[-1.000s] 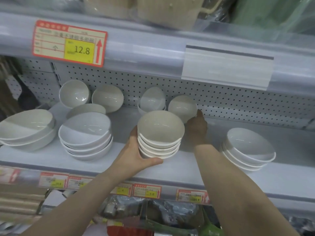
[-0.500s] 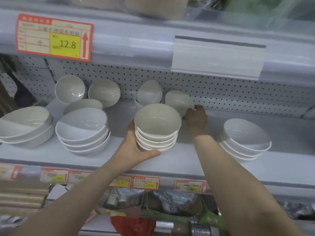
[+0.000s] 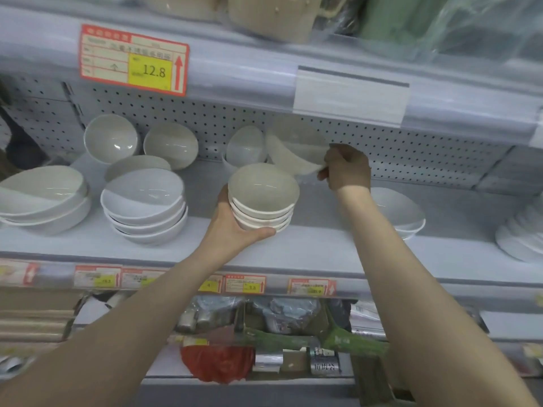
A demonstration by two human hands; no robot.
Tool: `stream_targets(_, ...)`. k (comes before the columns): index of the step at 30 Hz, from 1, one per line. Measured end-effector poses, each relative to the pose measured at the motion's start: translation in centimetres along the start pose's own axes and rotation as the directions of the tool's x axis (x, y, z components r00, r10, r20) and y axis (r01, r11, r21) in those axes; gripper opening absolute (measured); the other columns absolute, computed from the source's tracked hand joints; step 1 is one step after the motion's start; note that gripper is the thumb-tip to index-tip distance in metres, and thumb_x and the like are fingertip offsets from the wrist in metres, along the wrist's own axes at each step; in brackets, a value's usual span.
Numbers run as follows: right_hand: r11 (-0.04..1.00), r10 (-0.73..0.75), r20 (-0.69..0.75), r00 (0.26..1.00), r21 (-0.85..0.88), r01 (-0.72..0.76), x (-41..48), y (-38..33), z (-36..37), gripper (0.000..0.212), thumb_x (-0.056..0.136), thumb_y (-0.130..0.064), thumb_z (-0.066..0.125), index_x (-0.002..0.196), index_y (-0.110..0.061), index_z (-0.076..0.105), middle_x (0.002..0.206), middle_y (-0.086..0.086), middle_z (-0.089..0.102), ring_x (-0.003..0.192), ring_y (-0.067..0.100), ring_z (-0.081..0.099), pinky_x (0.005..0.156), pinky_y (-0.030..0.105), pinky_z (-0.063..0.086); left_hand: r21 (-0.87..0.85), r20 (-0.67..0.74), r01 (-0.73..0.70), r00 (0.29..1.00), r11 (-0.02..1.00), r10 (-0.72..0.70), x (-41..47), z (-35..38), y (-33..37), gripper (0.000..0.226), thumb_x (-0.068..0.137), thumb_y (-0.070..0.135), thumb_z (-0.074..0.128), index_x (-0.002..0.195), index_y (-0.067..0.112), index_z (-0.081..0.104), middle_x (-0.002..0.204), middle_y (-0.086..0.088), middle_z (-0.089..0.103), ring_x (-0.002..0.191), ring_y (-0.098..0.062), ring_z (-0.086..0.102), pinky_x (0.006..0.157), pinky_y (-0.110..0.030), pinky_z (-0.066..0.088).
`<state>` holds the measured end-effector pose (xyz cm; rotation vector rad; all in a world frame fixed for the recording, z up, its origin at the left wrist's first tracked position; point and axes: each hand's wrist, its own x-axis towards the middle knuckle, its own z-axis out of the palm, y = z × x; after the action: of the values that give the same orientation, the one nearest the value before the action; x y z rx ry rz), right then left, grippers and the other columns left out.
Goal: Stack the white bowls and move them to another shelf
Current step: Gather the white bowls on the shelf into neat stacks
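Two hands work. The left hand (image 3: 232,230) curls its fingers under a stack of small round white bowls (image 3: 263,198), holding it steady over the grey metal shelf (image 3: 323,248). The right hand (image 3: 348,168) pinches the rim of one more tilted white bowl (image 3: 296,151), probably to add on top.

The white bowls (image 3: 263,198) in front of you look like smooth, softly glossy glazed ceramic. The shelf (image 3: 323,248) and its perforated back panel (image 3: 426,154) are matt painted metal, and the price tag (image 3: 133,60) is paper.
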<state>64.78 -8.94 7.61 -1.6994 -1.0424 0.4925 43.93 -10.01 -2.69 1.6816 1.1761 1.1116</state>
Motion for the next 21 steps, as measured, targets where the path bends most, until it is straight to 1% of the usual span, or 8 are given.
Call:
stream_targets(2, 0.999, -0.023, 0.068, 0.997, -0.036, 0.026, -1.4, -0.6, 0.0, 0.025, 0.087, -0.021, 0.047, 0.092, -0.023, 0.072, 0.049, -0.002, 0.062, 0.04, 0.001, 0.046, 0.054, 0.023, 0.037, -0.001, 0.0, 0.003, 1.0, 1.0, -0.003, -0.1, 0.0, 0.2, 0.098, 0.061, 0.017, 0.093, 0.129, 0.035, 0.024, 0.121, 0.019, 0.045, 0.1, 0.009, 0.049, 0.075, 0.01, 0.029)
stream_targets(4, 0.995, -0.057, 0.123, 0.991, -0.08, 0.067, -2.8, -1.1, 0.3, 0.025, 0.088, -0.02, 0.048, 0.093, -0.023, 0.072, 0.053, -0.003, 0.062, 0.045, 0.002, 0.051, 0.056, 0.023, 0.039, -0.009, 0.012, 0.018, 1.0, 1.0, -0.018, -0.2, -0.1, 0.3, 0.098, 0.063, 0.017, 0.093, 0.13, 0.033, 0.024, 0.124, 0.016, 0.046, 0.105, 0.004, 0.049, 0.075, 0.009, 0.03)
stream_targets(7, 0.986, -0.047, 0.189, 0.981, -0.149, 0.076, -4.2, -0.7, 1.3, 0.034, 0.086, -0.028, 0.049, 0.111, -0.022, 0.07, 0.07, 0.002, 0.07, 0.07, 0.012, 0.065, 0.071, 0.022, 0.049, -0.006, 0.025, 0.026, 0.999, 1.0, -0.026, 0.0, -0.2, 0.1, 0.1, 0.061, 0.019, 0.094, 0.132, 0.031, 0.025, 0.128, 0.01, 0.047, 0.114, -0.003, 0.048, 0.082, 0.003, 0.038)
stream_targets(10, 0.956, -0.063, 0.19, 0.98, -0.269, 0.113, -4.6, 0.1, 2.1, 0.041, 0.084, -0.033, 0.046, 0.117, -0.023, 0.068, 0.096, 0.009, 0.074, 0.094, 0.029, 0.066, 0.084, 0.034, 0.054, 0.029, 0.043, 0.037, 0.998, 0.999, -0.039, 0.1, -0.4, -0.2, 0.104, 0.059, 0.022, 0.095, 0.137, 0.029, 0.026, 0.128, 0.011, 0.047, 0.113, -0.003, 0.048, 0.079, 0.004, 0.035)
stream_targets(12, 0.945, -0.072, 0.168, 0.983, -0.304, 0.122, -4.6, 0.3, 2.3, 0.038, 0.088, -0.03, 0.047, 0.119, -0.022, 0.066, 0.098, 0.011, 0.073, 0.096, 0.031, 0.064, 0.082, 0.035, 0.054, 0.038, 0.06, 0.032, 0.998, 0.999, -0.034, 0.2, -0.5, -0.5, 0.112, 0.057, 0.024, 0.096, 0.142, 0.027, 0.024, 0.132, 0.011, 0.046, 0.117, -0.003, 0.047, 0.092, -0.01, 0.039)
stream_targets(14, 0.934, -0.084, 0.16, 0.984, -0.331, 0.133, -4.6, 0.4, 2.3, 0.034, 0.091, -0.027, 0.048, 0.12, -0.023, 0.065, 0.102, 0.012, 0.072, 0.098, 0.031, 0.062, 0.081, 0.035, 0.053, 0.051, 0.064, 0.027, 0.997, 0.998, -0.031, 0.3, -0.5, -0.8, 0.114, 0.055, 0.029, 0.096, 0.143, 0.028, 0.024, 0.135, 0.009, 0.046, 0.12, -0.005, 0.047, 0.097, -0.022, 0.04)
stream_targets(17, 0.915, -0.117, 0.162, 0.98, -0.367, 0.169, -4.5, 0.7, 2.1, 0.033, 0.092, -0.025, 0.049, 0.121, -0.024, 0.064, 0.103, 0.01, 0.07, 0.098, 0.031, 0.061, 0.078, 0.033, 0.05, 0.05, 0.06, 0.044, 0.997, 0.998, -0.047, 0.5, -0.3, -0.7, 0.115, 0.049, 0.04, 0.093, 0.142, 0.031, 0.026, 0.136, 0.007, 0.049, 0.118, -0.007, 0.051, 0.097, -0.025, 0.042)
stream_targets(21, 0.888, -0.184, 0.136, 0.973, -0.402, 0.224, -4.2, 1.7, 1.1, 0.031, 0.091, -0.019, 0.05, 0.119, -0.022, 0.063, 0.099, 0.011, 0.071, 0.091, 0.032, 0.064, 0.075, 0.033, 0.052, 0.056, 0.093, 0.043, 0.994, 0.998, -0.048, 0.7, 1.0, -0.3, 0.107, 0.054, 0.034, 0.095, 0.137, 0.036, 0.027, 0.132, 0.011, 0.052, 0.114, -0.005, 0.052, 0.093, -0.022, 0.041)
